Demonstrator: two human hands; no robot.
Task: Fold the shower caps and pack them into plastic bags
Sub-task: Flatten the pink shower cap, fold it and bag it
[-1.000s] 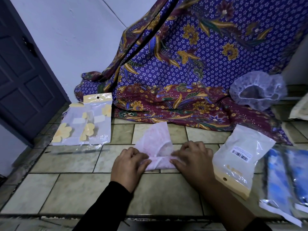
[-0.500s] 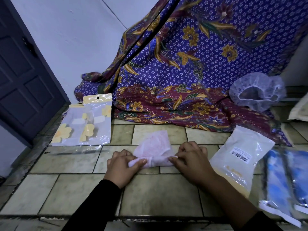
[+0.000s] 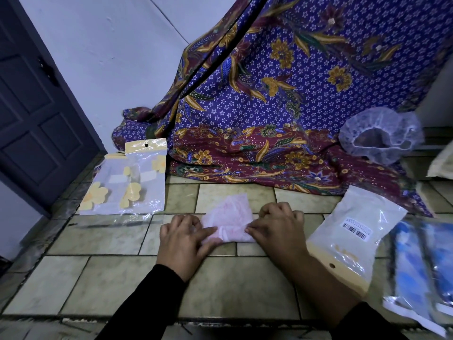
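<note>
The pink shower cap (image 3: 228,219) is located on the tiled floor (image 3: 232,285), between the two hands and partly under them. Its near edge is turned over into a narrow fold; the far part lies flat.

**Hands**
- The left hand (image 3: 182,238) is laid flat on the left end of the cap. The fingers are spread and nearly straight, and the thumb is set on the folded edge. Nothing is gripped.
- The right hand (image 3: 277,229) is placed on the right end. The fingers are curled, knuckles up, and the folded edge is pinched between the thumb and the fingertips.

**Containers**
- Flat clear plastic bags (image 3: 137,192), printed with yellow flowers, are laid overlapping on the floor to the left, well apart from the cap. The top one has a yellow header strip with a hang hole. No contents can be made out in them.
- A filled bag (image 3: 353,231) is laid just right of the right hand. It holds pale white material, carries a barcode label, and has its yellow header turned toward the viewer.
- Blue packets (image 3: 426,261) in glossy film are laid at the far right; their contents cannot be identified.

An unfolded bluish shower cap (image 3: 380,133) is set on the patterned cloth (image 3: 269,94) at the rear right, opening toward the viewer
</note>
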